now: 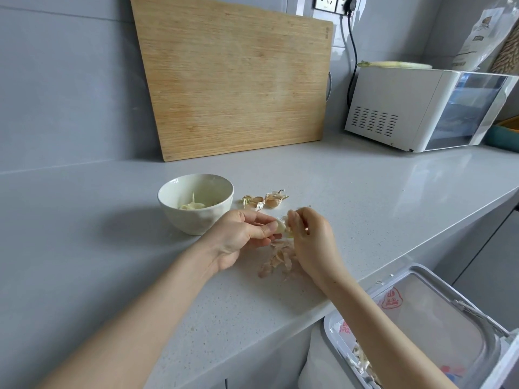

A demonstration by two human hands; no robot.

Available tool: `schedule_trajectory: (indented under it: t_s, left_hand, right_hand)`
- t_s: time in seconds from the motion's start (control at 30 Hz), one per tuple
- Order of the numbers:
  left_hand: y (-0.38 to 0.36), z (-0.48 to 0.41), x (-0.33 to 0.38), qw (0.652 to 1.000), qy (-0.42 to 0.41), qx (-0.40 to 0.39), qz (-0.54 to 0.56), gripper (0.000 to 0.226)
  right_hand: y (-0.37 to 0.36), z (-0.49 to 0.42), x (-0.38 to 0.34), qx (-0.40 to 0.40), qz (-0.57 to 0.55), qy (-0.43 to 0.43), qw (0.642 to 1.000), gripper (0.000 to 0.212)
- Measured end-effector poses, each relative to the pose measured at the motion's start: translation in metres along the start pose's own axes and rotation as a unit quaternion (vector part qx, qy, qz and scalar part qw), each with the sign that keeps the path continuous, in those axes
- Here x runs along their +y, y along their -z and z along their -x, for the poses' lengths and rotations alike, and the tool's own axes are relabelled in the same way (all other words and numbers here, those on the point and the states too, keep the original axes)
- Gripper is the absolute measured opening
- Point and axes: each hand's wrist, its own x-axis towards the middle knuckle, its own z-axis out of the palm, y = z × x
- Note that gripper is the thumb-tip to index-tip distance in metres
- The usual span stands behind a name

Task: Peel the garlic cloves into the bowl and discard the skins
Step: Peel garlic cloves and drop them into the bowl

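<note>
My left hand (241, 234) pinches a pale garlic clove (281, 226) between thumb and fingers, just above the counter. My right hand (311, 237) meets it from the right, fingertips pinching at the clove's skin. Under both hands lies a heap of loose papery skins (278, 261). A white bowl (168, 209) stands to the left with peeled garlic (192, 205) inside. Behind the hands lie unpeeled cloves (264, 200) on the counter.
A wooden cutting board (233, 77) leans on the wall behind. A white appliance (421, 108) stands at the back right. Beside the counter edge at the lower right is an open bin (415, 327) lined with a plastic bag, with skins in it.
</note>
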Motion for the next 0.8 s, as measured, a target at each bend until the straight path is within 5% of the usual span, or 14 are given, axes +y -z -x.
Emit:
schedule_trajectory:
  t_s: [0.27, 0.6, 0.8]
  left_hand:
    - [0.002, 0.006, 0.000, 0.997, 0.022, -0.055, 0.041, 0.016]
    - [0.003, 0.000, -0.005, 0.990, -0.013, 0.018, 0.142, 0.015]
    - [0.000, 0.000, -0.003, 0.983, 0.011, 0.044, 0.176, 0.010]
  right_hand:
    - [-0.001, -0.003, 0.003, 0.049, 0.008, -0.016, 0.999, 0.035]
    - [0.003, -0.001, 0.004, 0.139, -0.037, -0.038, 0.989, 0.037]
    - [0.006, 0.007, -0.002, 0.168, -0.083, 0.020, 0.982, 0.031]
